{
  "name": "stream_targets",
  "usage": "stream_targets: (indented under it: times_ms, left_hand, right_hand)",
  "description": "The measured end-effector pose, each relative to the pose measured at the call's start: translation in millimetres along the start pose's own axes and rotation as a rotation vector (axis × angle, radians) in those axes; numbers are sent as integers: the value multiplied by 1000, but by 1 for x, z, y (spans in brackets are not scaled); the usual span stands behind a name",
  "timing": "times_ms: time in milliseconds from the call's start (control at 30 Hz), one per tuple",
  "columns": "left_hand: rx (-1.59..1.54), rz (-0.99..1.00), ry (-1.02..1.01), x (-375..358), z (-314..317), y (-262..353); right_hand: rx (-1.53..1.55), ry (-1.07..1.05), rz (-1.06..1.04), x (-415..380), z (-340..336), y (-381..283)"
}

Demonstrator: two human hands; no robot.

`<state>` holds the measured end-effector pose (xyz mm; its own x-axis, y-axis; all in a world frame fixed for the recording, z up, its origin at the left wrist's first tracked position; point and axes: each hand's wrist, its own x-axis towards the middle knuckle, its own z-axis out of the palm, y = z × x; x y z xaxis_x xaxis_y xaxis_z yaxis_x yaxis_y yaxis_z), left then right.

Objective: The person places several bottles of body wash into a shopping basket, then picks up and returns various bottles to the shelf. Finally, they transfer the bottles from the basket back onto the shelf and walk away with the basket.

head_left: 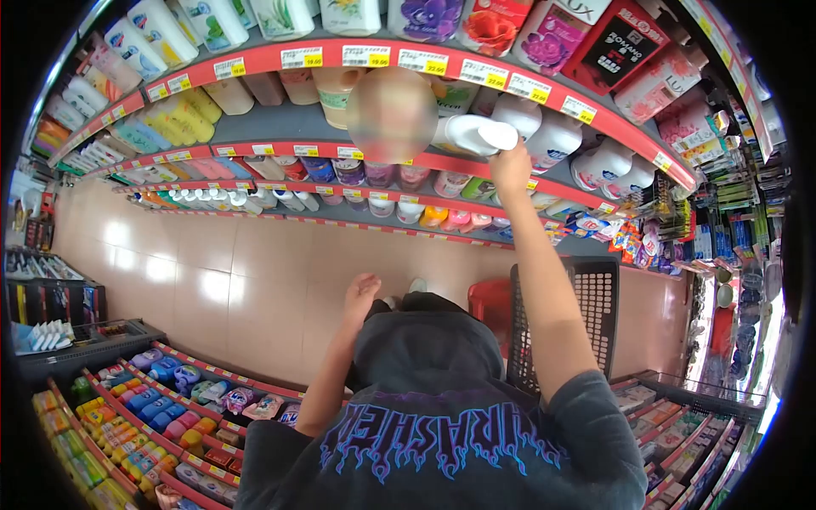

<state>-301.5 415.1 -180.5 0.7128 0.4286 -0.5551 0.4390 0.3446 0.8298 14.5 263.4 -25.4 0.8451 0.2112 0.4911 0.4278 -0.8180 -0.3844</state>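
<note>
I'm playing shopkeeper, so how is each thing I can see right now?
White bottle: held in the right hand
Right hand: closed on the bottle
Left hand: seemingly empty, partly open
Black basket: partly hidden, contents unclear
Price tags: fixed on red shelf edges

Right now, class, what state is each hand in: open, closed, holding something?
Left hand: loosely open, nothing visible in it.
Right hand: closed on a white bottle.
</note>
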Motion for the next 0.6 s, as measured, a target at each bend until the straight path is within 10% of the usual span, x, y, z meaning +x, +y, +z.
stream_targets:
  times_ms: [400,600]
  left_hand:
    - [55,146,-75,16,15,43]
    - [120,230,-267,23,15,94]
  right_hand:
    - [229,73,-78,-23,-40,-5]
    - [-29,-342,-20,-16,-53,-55]
